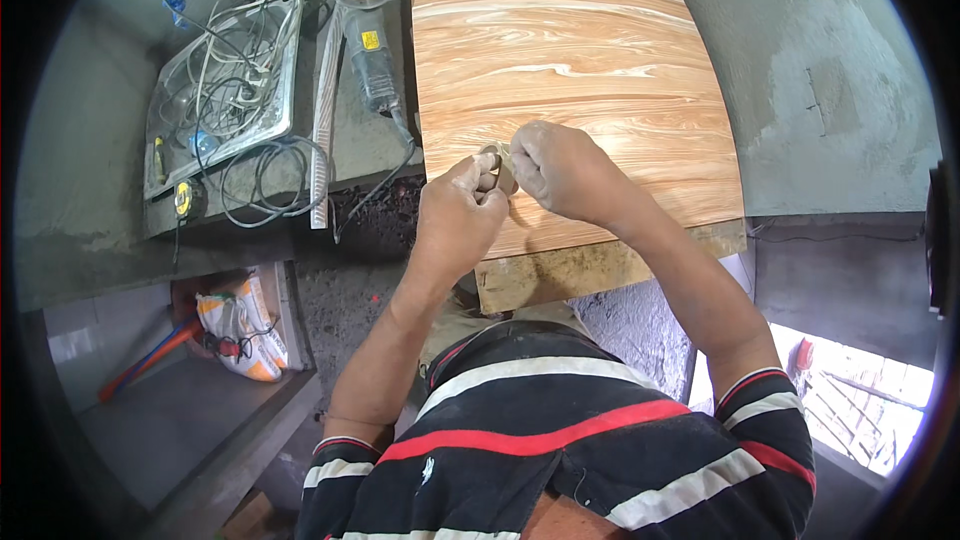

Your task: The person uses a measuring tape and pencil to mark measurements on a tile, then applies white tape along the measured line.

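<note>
My left hand (462,208) grips a small tan, flat-looking piece (506,172) over the near left part of a large wood-grain panel (570,30). My right hand (555,165) is closed at the top of that same piece, its fingertips curled against it. Exactly what the piece is, and whether anything smaller is between my fingers, I cannot make out. The panel lies on a worn, stained board (600,272) that shows along its near edge.
Left on the concrete ledge are an angle grinder (372,75), a striped straight strip (325,140), a metal tray (165,180) of tangled cables and a tape measure (185,200). Below left, a white-orange sack (245,325) sits in a recess. A concrete wall (820,90) rises right.
</note>
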